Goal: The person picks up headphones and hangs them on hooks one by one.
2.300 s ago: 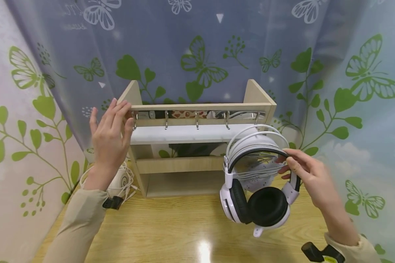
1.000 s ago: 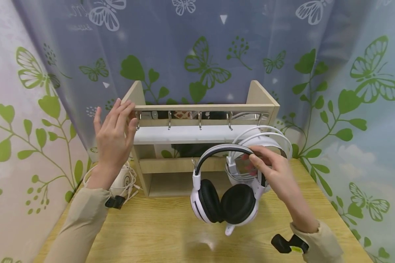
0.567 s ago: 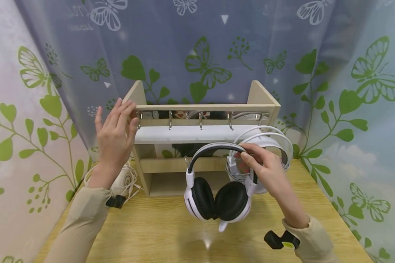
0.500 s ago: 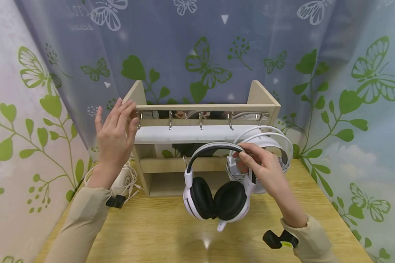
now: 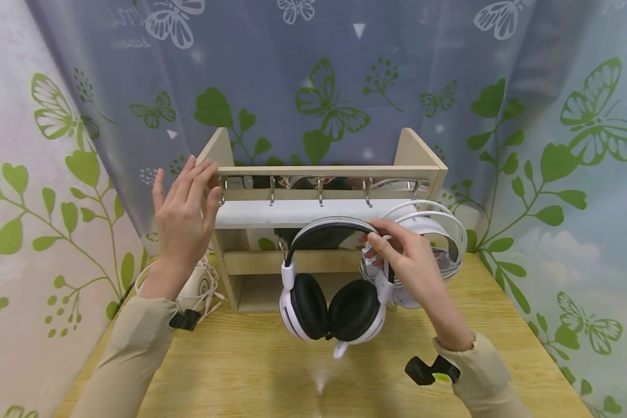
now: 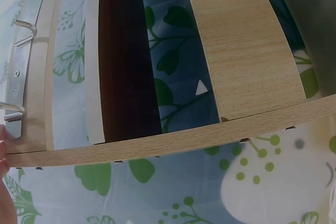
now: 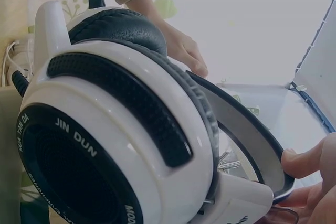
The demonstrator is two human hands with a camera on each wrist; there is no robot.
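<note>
My right hand [image 5: 410, 261] pinches the headband of white headphones [image 5: 352, 310] with black ear pads, thumb in front and fingers behind. The headphones hang upright in front of the wooden shelf [image 5: 271, 262], ear cups above the table. In the right wrist view a white ear cup [image 7: 157, 119] with "JIN DUN" lettering fills much of the frame, with thumb and fingers at the band. My left hand [image 5: 180, 232] rests on the shelf's upper left corner, fingers extended. Along the shelf's top runs a row of metal hooks [image 5: 321, 194]; the left wrist view shows hooks [image 6: 25, 30] close up.
A second white headset [image 5: 451, 255] with bundled cable is at the shelf's right end, below the last hook, partly behind my right hand. A white round object [image 5: 190, 290] wrapped in cable stands left of the shelf. Patterned curtain [image 5: 313, 69] surrounds the wooden table [image 5: 230, 360].
The right hand has carried the headphones leftward from in front of the second headset to before the shelf's middle, lately rising slightly. The left hand stays at the shelf corner.
</note>
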